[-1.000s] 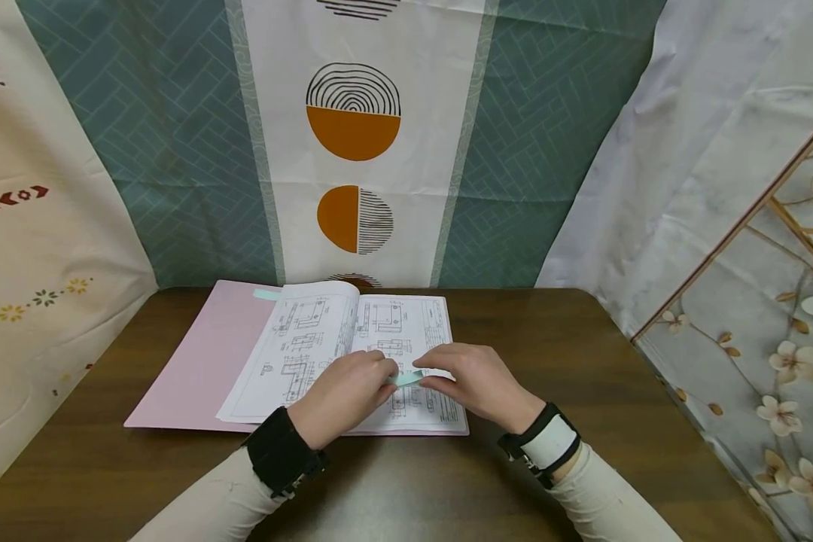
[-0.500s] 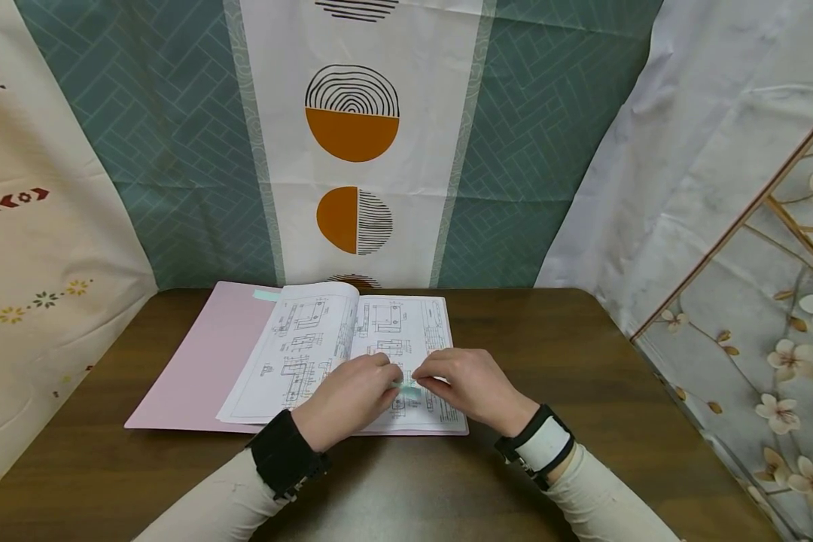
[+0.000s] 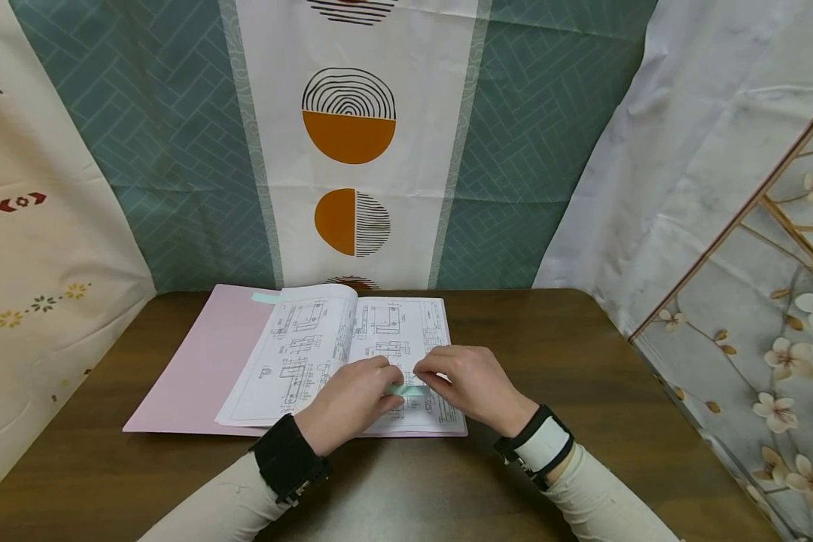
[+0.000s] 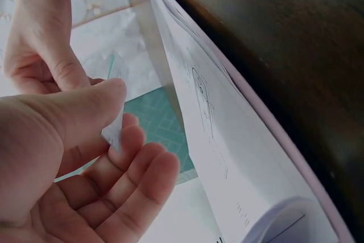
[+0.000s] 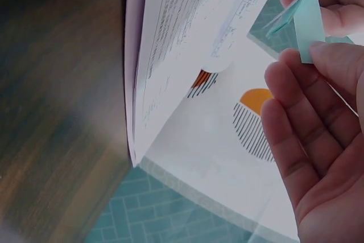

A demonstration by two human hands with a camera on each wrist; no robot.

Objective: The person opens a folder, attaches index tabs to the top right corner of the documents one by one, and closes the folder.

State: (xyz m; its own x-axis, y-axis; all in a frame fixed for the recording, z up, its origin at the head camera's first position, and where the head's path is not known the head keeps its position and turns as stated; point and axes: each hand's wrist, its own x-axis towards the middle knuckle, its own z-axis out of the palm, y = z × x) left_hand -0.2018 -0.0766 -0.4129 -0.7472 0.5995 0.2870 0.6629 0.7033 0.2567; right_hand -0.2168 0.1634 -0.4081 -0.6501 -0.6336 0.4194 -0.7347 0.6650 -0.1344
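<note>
Between both hands, above the right page of an open booklet, a mint-green sticky tab is held out lengthwise. My left hand pinches one end of it between thumb and forefinger, along with a thin whitish piece that bears small print. The other fingers of that hand curl loosely. At the tab's opposite end, my right hand pinches with thumb and forefinger. A second thin piece slants away behind the tab in the right wrist view.
The booklet, printed with technical drawings, lies in a pink folder on the brown wooden table. Another mint-green tab sticks to the folder's upper edge. Patterned cloth hangs behind and at both sides.
The tab was tilted and partly hidden; now more of it shows, stretched level between the hands. My right thumb and forefinger have come together. The booklet stays in place.
</note>
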